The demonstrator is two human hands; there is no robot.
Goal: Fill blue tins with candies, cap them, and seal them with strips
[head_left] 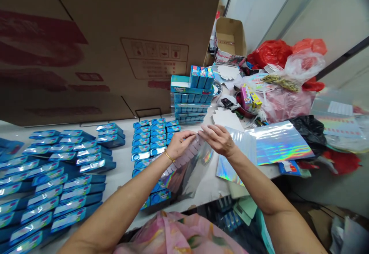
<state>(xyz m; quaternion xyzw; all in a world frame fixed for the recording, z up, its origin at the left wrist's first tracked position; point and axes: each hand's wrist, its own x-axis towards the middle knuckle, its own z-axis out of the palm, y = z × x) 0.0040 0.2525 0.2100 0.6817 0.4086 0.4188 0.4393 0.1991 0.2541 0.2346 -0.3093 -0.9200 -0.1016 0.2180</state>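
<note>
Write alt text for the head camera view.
A bare left hand with a thin gold bangle and a bare right hand hold up a shiny silver holographic film sheet with a notched edge. Rows of flat blue rectangular packs cover a white table, with loose rainbow holographic sheets to the right.

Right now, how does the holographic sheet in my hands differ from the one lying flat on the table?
The holographic sheet hangs curled from your left hand and right hand, while the second holographic sheet lies flat on the table. The held one has a notched white top edge; the second has straight edges. Both shine with rainbow foil.
</note>
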